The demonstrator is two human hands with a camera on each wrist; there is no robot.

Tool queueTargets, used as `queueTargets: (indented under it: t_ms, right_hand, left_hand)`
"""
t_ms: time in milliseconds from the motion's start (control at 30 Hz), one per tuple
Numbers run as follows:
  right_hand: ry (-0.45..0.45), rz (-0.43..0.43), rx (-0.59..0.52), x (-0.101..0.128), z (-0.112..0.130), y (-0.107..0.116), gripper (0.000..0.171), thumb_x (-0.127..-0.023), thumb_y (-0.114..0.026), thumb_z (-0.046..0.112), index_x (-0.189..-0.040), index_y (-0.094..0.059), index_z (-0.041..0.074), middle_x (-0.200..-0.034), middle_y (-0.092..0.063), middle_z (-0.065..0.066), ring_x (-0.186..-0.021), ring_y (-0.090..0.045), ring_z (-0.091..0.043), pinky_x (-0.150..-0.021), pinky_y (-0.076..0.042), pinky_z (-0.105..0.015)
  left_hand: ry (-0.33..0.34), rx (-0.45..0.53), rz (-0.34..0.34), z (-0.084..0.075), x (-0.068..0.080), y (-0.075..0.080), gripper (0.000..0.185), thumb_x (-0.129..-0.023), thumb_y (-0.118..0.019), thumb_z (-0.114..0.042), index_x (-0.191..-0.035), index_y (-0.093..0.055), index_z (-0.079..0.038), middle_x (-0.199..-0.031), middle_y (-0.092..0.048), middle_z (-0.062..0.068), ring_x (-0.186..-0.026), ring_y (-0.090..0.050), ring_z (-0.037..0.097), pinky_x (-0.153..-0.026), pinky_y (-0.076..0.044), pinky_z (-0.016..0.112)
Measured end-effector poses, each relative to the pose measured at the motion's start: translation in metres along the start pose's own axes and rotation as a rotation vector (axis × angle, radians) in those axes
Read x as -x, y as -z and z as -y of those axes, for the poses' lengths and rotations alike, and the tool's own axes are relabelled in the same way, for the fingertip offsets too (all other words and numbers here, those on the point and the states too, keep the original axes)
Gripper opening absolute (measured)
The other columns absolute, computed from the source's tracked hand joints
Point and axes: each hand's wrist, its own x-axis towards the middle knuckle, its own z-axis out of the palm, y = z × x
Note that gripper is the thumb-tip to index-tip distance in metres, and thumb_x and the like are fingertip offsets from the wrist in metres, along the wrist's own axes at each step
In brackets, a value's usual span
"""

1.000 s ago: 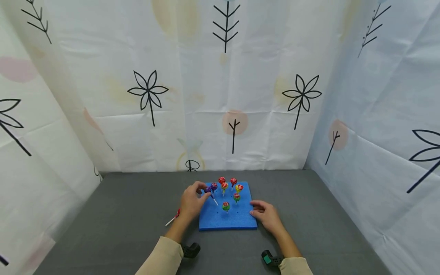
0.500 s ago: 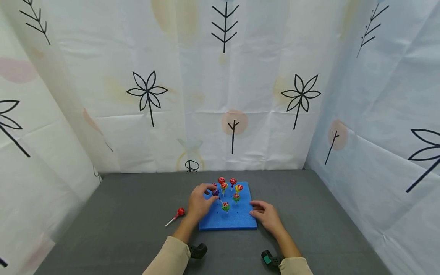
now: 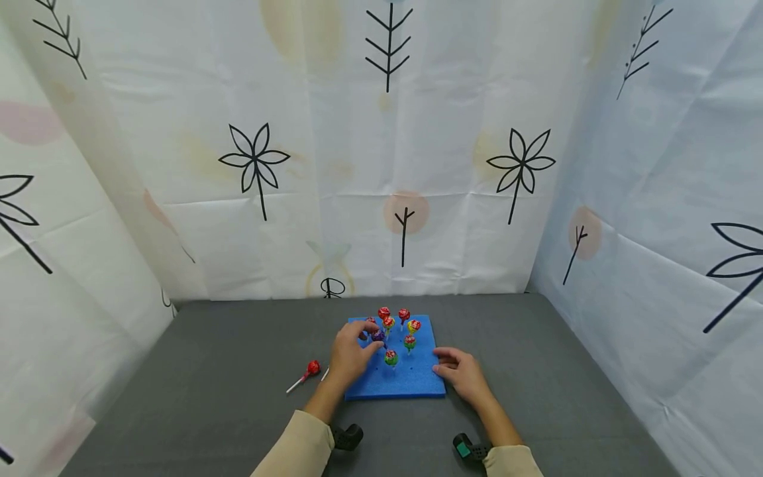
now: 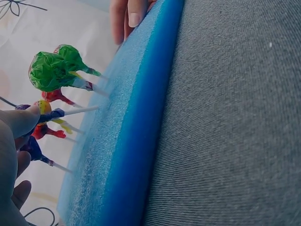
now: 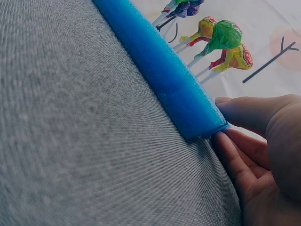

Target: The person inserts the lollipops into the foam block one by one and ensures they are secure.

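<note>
On the grey worktop [image 3: 226,371] lies a blue foam block [image 3: 411,381] with wrapped lollipops standing upright in it, and the left hand [image 3: 350,351] pinches a purple lollipop [image 3: 378,336] between thumb and fingertips, its stick at the foam. Right hand [image 3: 461,372] rests with relaxed fingers against the block's right edge, gripping nothing. Left of the block, a red lollipop [image 3: 312,367] lies flat.

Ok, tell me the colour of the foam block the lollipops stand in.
Bright blue. The foam block shows whole in the head view; the wrist views show its edge close up.
</note>
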Motion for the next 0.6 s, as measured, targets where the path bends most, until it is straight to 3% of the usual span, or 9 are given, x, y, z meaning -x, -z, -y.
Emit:
queueTargets:
  t_ms: [133,233,367,600]
  right_hand:
    - [0.0,0.0,0.008,0.0003,0.0007,-0.0002,0.028,-0.084,-0.073,-0.001,-0.112,-0.069,0.0,-0.106,-0.067,-0.009,-0.094,-0.063,-0.023,-0.082,-0.053,-0.038]
    - [-0.007,0.001,0.008,0.0001,0.0005,0.0,0.028,-0.085,-0.072,-0.001,-0.112,-0.069,0.001,-0.107,-0.067,-0.009,-0.094,-0.063,-0.023,-0.083,-0.053,-0.039]
    - [-0.008,-0.001,0.008,0.0,-0.0001,0.0001,0.028,-0.084,-0.073,-0.001,-0.112,-0.069,0.001,-0.106,-0.067,-0.009,-0.094,-0.063,-0.023,-0.082,-0.053,-0.038]
    - [-0.005,-0.003,-0.001,0.0001,-0.0005,-0.0001,0.028,-0.084,-0.073,-0.001,-0.112,-0.069,0.001,-0.107,-0.067,-0.009,-0.095,-0.063,-0.023,-0.083,-0.053,-0.038]
  left_hand:
    - [-0.016,0.0,-0.007,-0.001,-0.0014,0.0007,0.024,-0.079,-0.082,-0.018,-0.101,-0.07,-0.014,-0.095,-0.067,-0.002,-0.08,-0.055,0.017,-0.071,-0.047,0.035]
    - [-0.031,0.003,-0.006,-0.0023,-0.0026,0.0,0.025,-0.079,-0.082,-0.017,-0.1,-0.07,-0.013,-0.095,-0.067,0.0,-0.08,-0.057,0.019,-0.086,-0.047,0.043]
    - [-0.052,-0.006,-0.005,-0.0034,-0.0037,-0.0015,0.025,-0.08,-0.082,-0.016,-0.101,-0.07,-0.012,-0.095,-0.067,0.001,-0.081,-0.058,0.02,-0.102,-0.037,0.052]
    - [-0.07,-0.038,-0.004,-0.0049,-0.0056,-0.0022,0.024,-0.079,-0.082,-0.016,-0.1,-0.071,-0.015,-0.095,-0.067,-0.001,-0.081,-0.058,0.02,-0.082,-0.047,0.042]
